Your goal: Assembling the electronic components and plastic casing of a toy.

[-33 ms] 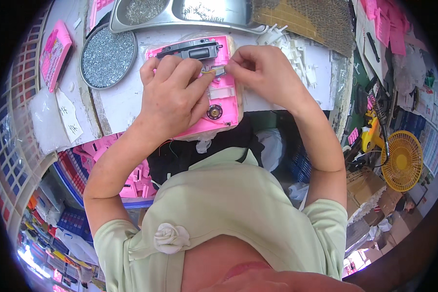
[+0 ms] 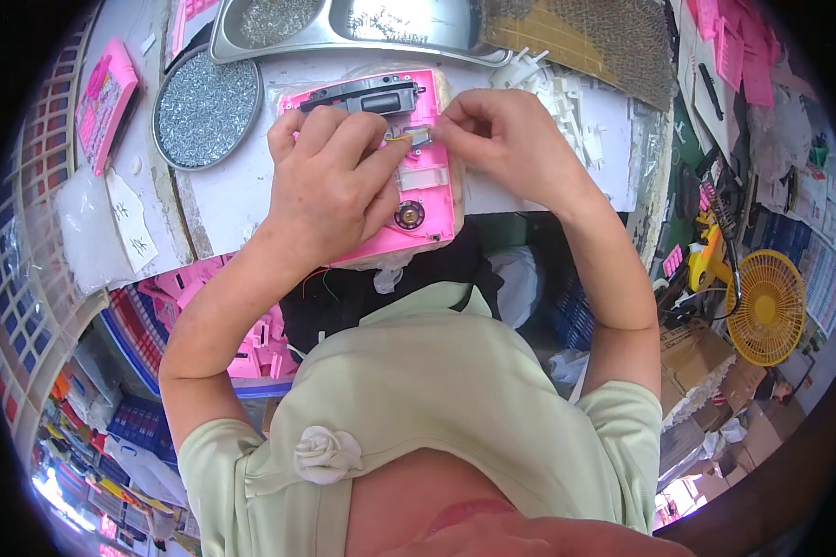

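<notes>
A pink plastic toy housing (image 2: 360,247) lies inner side up on the worktable, with a black plastic part (image 2: 381,99) across its far end and a round speaker-like disc (image 2: 410,214) near its close end. My left hand (image 2: 330,181) is curled over its left side and grips it. The index fingertip presses beside a small silvery part (image 2: 419,136) with thin wires. My right hand (image 2: 511,144) pinches with thumb and forefinger at the right end of that part, by the housing's edge. What lies between those fingertips is too small to make out.
A round dish (image 2: 158,139) of small screws stands left, beside a pink toy (image 2: 105,102). A metal tray (image 2: 344,44) with small parts lies at the back. White plastic pieces (image 2: 576,116) are heaped right. Pink parts (image 2: 260,348) fill a bin below. A yellow fan (image 2: 766,306) stands far right.
</notes>
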A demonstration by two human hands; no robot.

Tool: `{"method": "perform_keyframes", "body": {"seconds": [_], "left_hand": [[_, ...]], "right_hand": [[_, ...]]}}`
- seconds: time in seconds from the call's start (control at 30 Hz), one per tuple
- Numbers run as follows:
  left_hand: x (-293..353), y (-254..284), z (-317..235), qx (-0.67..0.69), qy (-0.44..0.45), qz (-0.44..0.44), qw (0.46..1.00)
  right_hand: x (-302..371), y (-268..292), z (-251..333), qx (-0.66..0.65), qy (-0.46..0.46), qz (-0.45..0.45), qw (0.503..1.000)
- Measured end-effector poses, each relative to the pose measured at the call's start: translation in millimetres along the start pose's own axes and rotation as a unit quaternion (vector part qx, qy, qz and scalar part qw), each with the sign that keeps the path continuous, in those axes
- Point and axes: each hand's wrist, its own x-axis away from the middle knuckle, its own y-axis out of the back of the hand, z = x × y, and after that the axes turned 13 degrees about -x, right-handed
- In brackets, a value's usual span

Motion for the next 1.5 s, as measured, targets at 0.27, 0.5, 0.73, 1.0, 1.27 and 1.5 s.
{"method": "perform_keyframes", "body": {"seconds": [0.27, 0.5, 0.73, 1.0, 1.27, 1.5], "left_hand": [[-0.7, -8.1, 4.2, 0.012, -0.016, -0.03, 0.999], [-5.5, -4.8, 3.2, -0.012, -0.038, 0.008, 0.999], [-8.7, -3.9, -0.2, -0.01, -0.043, -0.008, 0.999], [-11.6, -2.5, -4.3, -0.016, -0.044, 0.015, 0.999], [-6.6, -0.5, -0.1, -0.011, -0.027, 0.033, 0.999], [-9.7, 3.3, -0.5, -0.01, -0.024, 0.054, 0.998]], "right_hand": [[-10.7, -2.2, 4.3, 0.06, 0.008, 0.024, 0.998], [-26.2, -13.1, 28.5, 0.338, 0.173, 0.093, 0.92], [15.0, -50.0, 17.0, 0.335, 0.205, -0.139, 0.909], [18.4, -42.1, -4.3, 0.285, 0.2, -0.173, 0.921], [-50.9, 171.5, -35.6, 0.194, -0.012, -0.322, 0.927], [-131.1, 527.9, -290.6, 0.439, -0.209, -0.406, 0.774]]}}
